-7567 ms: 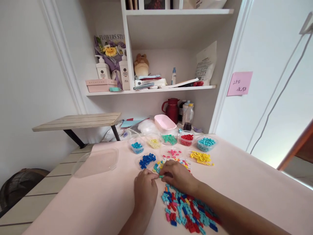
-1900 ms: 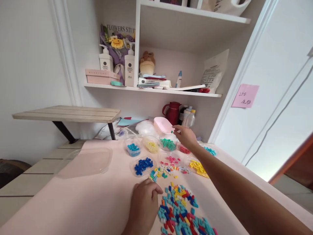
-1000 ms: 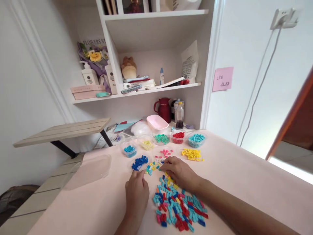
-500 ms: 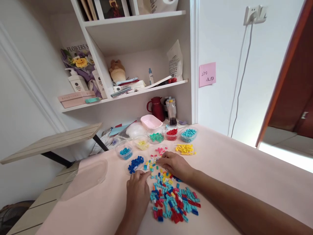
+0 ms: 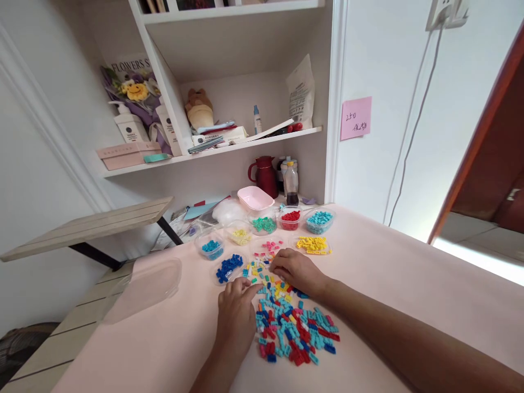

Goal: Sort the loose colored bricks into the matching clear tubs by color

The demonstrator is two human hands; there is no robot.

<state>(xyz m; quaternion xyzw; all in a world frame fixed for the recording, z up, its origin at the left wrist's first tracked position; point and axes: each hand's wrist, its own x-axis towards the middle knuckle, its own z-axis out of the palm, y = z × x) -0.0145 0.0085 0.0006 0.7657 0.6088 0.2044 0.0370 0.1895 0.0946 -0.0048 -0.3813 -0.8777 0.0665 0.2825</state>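
Note:
A heap of small mixed building bricks [image 5: 286, 327] in light blue, red, dark blue and yellow lies on the pink tabletop. At its upper left edge is my left hand [image 5: 237, 303], palm down, thumb stretched toward the bricks and apart from the fingers. A tub of dark blue bricks [image 5: 229, 268] sits just beyond those fingers. My right hand [image 5: 298, 271] rests over the far end of the heap with its fingers bent together, the tips down among scattered small bricks [image 5: 256, 267]. Whatever those fingertips pinch is hidden. Pink bricks [image 5: 270, 245] lie just beyond.
Clear tubs hold blue bricks [image 5: 211, 248], pale yellow bricks [image 5: 240, 236], green bricks [image 5: 264, 224], red bricks [image 5: 290, 217] and turquoise bricks [image 5: 319, 219]. Yellow bricks [image 5: 311, 243] lie at right. Behind stand a pink basin [image 5: 256, 198] and a red jug [image 5: 266, 177]. A clear lid [image 5: 147, 289] lies left.
The camera view has tilted down and shifted slightly left. Both hands have moved a little to the right over the bricks, the right one drawing its fingertips slightly back from the scattered bricks.

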